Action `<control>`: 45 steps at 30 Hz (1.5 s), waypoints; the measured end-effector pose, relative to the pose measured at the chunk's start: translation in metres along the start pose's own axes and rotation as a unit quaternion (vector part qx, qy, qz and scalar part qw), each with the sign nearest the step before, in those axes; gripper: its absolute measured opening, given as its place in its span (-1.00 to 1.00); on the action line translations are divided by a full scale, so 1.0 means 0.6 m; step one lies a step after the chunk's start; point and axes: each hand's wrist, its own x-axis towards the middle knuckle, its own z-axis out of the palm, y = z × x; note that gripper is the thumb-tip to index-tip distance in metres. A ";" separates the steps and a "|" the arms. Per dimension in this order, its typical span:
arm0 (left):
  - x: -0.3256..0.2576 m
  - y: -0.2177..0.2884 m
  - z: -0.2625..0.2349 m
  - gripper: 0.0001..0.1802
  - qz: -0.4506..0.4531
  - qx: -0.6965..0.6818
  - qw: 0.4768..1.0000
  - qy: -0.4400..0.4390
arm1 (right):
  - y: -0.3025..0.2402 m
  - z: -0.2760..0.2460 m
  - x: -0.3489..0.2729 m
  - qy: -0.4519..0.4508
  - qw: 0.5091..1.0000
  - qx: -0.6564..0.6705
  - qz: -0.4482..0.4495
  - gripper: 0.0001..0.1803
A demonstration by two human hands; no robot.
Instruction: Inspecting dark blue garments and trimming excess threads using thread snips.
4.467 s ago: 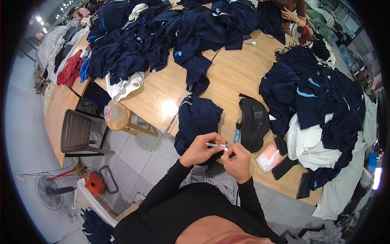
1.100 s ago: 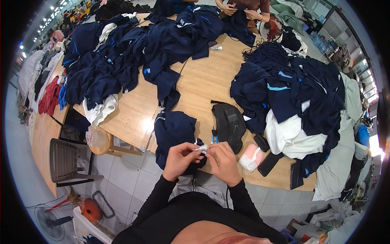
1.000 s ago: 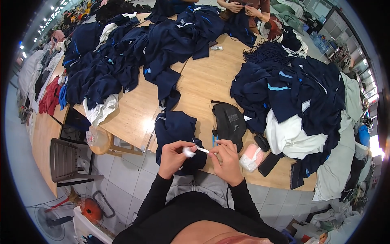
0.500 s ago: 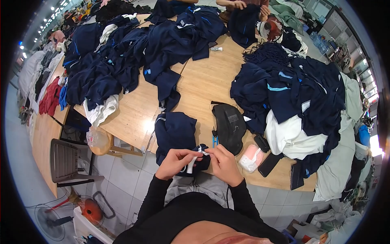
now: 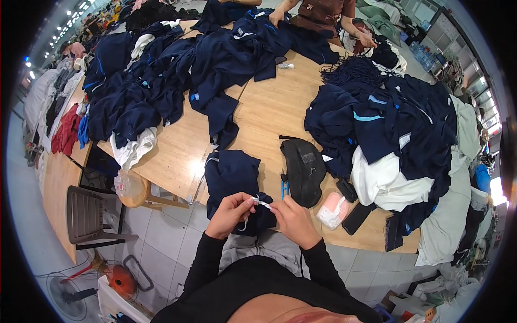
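Note:
Over the near table edge, a narrow white strip [image 5: 262, 203], twisted like a cord or ribbon, is stretched between my two hands. My left hand [image 5: 229, 216] pinches one end of it between thumb and fingers. At the other end, my right hand [image 5: 295, 223] is closed on it too. Just behind and beneath them lies a navy garment [image 5: 232, 169], bunched up at its near right side. Whether the strip is attached to the garment, I cannot tell. Blue thread snips [image 5: 285, 187] lie just beyond my right hand, against a black pouch [image 5: 303, 171].
A large navy garment pile [image 5: 401, 116] with white cloth [image 5: 385, 180] covers the right side. A tissue pack [image 5: 332, 209] and a dark phone [image 5: 358, 218] sit near the front edge. More navy garments [image 5: 215, 59] spread far left. Across the table stands a co-worker [image 5: 323, 13].
My left hand has shifted slightly left, and the white strip is now drawn out straighter between my hands. Across the table, the co-worker has lowered the navy garment onto the pile.

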 end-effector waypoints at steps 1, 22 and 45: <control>0.000 0.001 -0.001 -0.78 -0.013 -0.084 0.996 -0.012 | 0.003 0.004 -0.002 0.002 1.000 -0.016 -0.015 -0.82; 0.000 -0.016 0.048 -0.88 0.117 0.135 0.977 -0.115 | -0.010 0.001 0.006 0.037 0.996 0.072 -0.039 -0.86; -0.005 -0.025 0.089 -0.76 0.421 0.346 0.824 0.154 | 0.014 0.027 0.014 0.088 0.961 0.226 0.135 -0.88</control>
